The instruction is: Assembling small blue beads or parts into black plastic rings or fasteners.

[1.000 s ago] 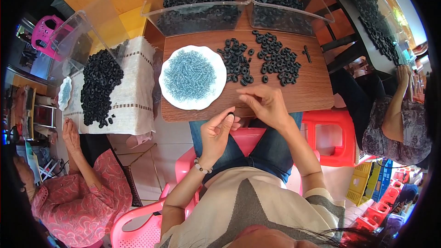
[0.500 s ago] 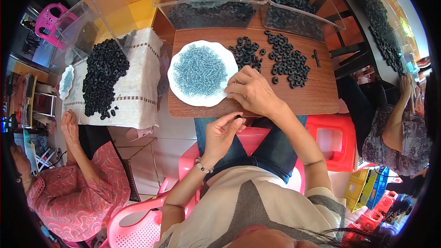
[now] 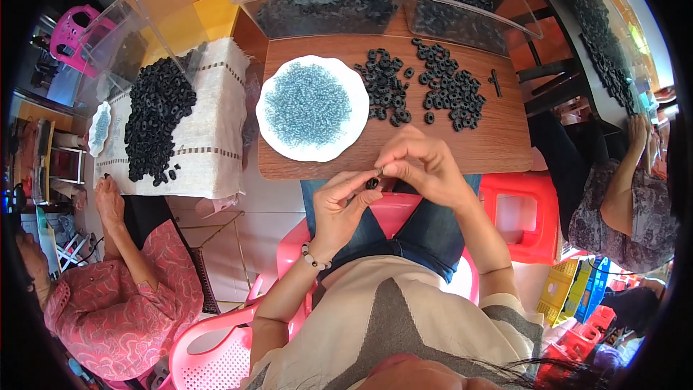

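Note:
My left hand (image 3: 338, 206) pinches a small black part (image 3: 372, 183) between thumb and fingertips, over my lap at the table's front edge. Close against it, my right hand (image 3: 427, 172) has thumb and forefinger closed at the top of that part. What sits in that pinch is too small to make out. A white scalloped plate (image 3: 310, 155) full of tiny clear bluish pieces (image 3: 309, 105) rests on the left of the brown table (image 3: 476, 155). Right of it lie two loose heaps of small black ring-like parts, one nearer (image 3: 386, 87) and one farther right (image 3: 455, 90).
Clear plastic bins (image 3: 328, 11) of black parts stand along the table's back. A thin black piece (image 3: 494, 83) lies at the right. Leftward, a person in a red patterned top (image 3: 123, 296) sits by a cloth-covered table (image 3: 216, 119). Another person (image 3: 613, 202) works at the right.
My right hand has come from the plate's right rim down to my left hand, and the fingertips now meet at the black part. The view has shifted slightly.

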Tool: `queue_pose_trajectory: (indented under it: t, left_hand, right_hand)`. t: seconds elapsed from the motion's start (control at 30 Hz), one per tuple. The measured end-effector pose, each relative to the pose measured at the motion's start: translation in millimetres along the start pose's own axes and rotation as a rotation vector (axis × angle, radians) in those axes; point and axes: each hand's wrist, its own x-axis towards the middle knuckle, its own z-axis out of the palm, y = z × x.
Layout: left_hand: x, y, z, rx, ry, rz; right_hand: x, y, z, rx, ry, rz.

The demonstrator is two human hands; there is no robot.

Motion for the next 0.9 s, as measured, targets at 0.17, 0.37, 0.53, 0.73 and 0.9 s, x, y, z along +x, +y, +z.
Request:
queue_pose_trajectory:
  t: [0.17, 0.37, 0.53, 0.73, 0.9]
  left_hand:
    - [-0.8, 2.1, 9.7, 0.103, -0.046, 0.032]
    - [-4.3, -11.4, 15.2, -0.070, -0.045, -0.067]
    - [-6.1, -17.9, 11.4, -0.046, -0.206, -0.179]
    - [-2.2, -15.8, 7.8, -0.010, -0.297, -0.167]
    - [2.4, -15.4, 6.9, -0.134, -0.265, -0.188]
  right_hand:
    - [-22.2, -9.7, 2.3, -0.137, 0.037, -0.037]
    - [-34.3, -14.7, 4.9, -0.366, 0.102, -0.082]
    - [-31.9, -14.4, -10.6, 0.077, -0.081, 0.419]
    - [-17.6, 3.8, -28.3, 0.054, -0.346, 0.446]
    - [-4.6, 8.4, -37.9, 0.241, -0.306, 0.459]
